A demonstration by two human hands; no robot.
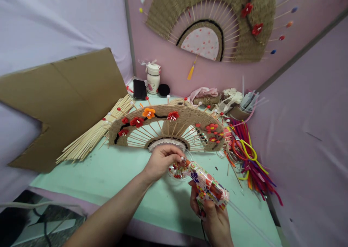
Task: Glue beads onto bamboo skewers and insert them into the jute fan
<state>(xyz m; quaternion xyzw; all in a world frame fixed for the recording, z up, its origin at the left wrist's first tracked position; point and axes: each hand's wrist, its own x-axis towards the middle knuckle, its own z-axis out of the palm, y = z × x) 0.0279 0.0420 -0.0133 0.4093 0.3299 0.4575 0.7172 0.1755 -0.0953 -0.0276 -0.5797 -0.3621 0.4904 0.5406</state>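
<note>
My right hand (pixel 213 216) grips a flower-patterned hot glue gun (pixel 208 181), its nozzle pointing up and left. A long clear glue stick (pixel 248 219) sticks out of its back. The fingers of my left hand (pixel 164 160) pinch a small white bead (pixel 182 159) right by the nozzle; whether the two touch I cannot tell. Below the left fingertips, partly covered, a clear round dish (pixel 176 172) holds red and other small beads. Just beyond the hands stands a twine-wrapped fan (pixel 187 112) with red and orange flowers and bead-tipped sticks along its rim.
At left lie a bundle of thin bamboo sticks (pixel 95 129) and a large cardboard piece (pixel 67 94). Yellow-handled scissors (pixel 248 149) rest on colourful pipe cleaners (pixel 251 171) at right. A white bottle (pixel 153 78) and a phone (pixel 139 89) stand behind. A larger fan (pixel 231 7) hangs on the wall.
</note>
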